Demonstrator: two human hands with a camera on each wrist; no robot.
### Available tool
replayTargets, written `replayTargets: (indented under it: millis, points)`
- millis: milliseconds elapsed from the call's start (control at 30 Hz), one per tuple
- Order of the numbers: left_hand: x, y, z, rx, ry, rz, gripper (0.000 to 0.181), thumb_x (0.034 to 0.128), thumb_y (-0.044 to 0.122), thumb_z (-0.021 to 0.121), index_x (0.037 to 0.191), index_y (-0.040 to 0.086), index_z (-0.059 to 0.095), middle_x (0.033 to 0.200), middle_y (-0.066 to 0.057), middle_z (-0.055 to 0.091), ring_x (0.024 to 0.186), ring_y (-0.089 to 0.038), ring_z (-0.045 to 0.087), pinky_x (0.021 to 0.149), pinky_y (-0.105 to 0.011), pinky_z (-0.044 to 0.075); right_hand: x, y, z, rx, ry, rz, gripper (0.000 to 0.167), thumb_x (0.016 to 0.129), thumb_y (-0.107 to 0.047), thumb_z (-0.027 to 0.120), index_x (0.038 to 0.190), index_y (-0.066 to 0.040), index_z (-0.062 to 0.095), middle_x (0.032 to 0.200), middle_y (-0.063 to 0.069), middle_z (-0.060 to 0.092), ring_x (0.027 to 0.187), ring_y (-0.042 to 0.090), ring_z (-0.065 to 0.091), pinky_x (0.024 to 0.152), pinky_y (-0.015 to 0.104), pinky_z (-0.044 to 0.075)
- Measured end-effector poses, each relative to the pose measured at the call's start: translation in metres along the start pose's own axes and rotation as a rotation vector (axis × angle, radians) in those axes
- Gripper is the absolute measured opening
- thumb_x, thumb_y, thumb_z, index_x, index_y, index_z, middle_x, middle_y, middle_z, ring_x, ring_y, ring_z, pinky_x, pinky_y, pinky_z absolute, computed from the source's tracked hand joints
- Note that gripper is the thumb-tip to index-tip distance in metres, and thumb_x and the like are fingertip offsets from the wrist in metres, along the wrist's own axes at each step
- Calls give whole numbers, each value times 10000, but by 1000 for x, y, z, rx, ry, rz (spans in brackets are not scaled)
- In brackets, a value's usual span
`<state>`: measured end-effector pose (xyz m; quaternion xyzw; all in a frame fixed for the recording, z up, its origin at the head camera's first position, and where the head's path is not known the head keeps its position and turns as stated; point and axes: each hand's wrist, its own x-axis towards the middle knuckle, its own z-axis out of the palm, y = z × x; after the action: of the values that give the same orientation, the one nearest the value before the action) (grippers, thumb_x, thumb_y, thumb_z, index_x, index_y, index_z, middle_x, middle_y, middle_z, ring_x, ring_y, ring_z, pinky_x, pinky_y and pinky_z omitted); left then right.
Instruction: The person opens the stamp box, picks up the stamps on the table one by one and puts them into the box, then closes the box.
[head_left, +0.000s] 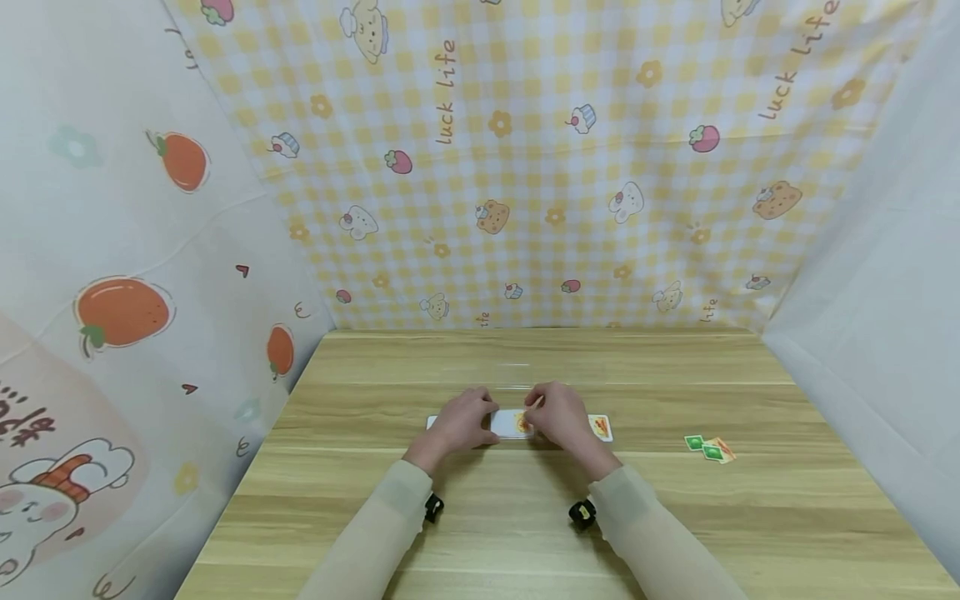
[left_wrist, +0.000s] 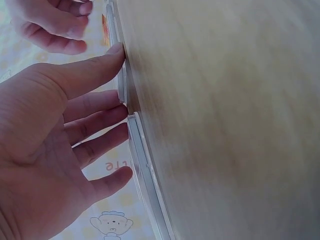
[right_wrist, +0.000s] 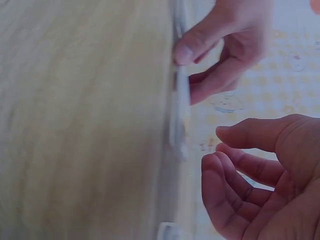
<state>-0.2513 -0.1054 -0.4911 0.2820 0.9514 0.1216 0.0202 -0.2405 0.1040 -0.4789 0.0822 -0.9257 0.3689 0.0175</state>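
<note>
In the head view, a white flat rectangular case (head_left: 507,423) with an orange food picture at its right end lies on the table between the hands. My left hand (head_left: 463,421) holds this case by its near and far edges, the thumb on the near edge. My right hand (head_left: 558,414) hovers over its right end with the fingers loosely curled. Nothing shows between right thumb and fingers in the right wrist view. A similar case (head_left: 602,427) with a food picture pokes out right of the right hand. Another white case (left_wrist: 146,175) lies under the left hand's outer side.
Behind the hands lies a clear plastic piece (head_left: 513,376), faintly outlined. Small green and orange stickers (head_left: 712,451) lie at the right on the wooden table (head_left: 510,533). Patterned cloth (head_left: 525,167) hangs at the table's back edge, with more cloth at both sides.
</note>
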Motion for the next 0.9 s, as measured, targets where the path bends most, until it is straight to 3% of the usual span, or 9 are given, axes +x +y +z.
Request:
replayTargets:
  millis: [333, 567, 900]
  points:
    - [-2, 2, -3, -6, 1, 0, 524, 833, 367, 840, 1246, 74, 709, 1139, -6, 584, 985, -166, 520, 800, -319, 460, -11, -7, -28, -41, 21, -13, 187, 828, -151, 788, 1009, -115, 757, 774, -34, 624, 651, 142, 552, 581, 320, 448]
    - [-3, 2, -2, -7, 9, 11, 540, 826, 369, 845, 1259, 79, 704, 1152, -12, 595, 992, -167, 539, 814, -329, 470, -24, 0, -55, 26, 44, -26, 197, 863, -145, 781, 1054, -118, 747, 800, -10, 650, 629, 151, 569, 553, 326, 458]
    - [-3, 4, -6, -22, 2, -7, 550, 828, 366, 844, 1262, 60, 698, 1163, -22, 593, 1007, -177, 539, 819, -341, 472, -39, 19, -102, 30, 97, -33, 231, 897, -148, 756, 1111, -68, 726, 861, 25, 690, 815, 217, 657, 634, 343, 508]
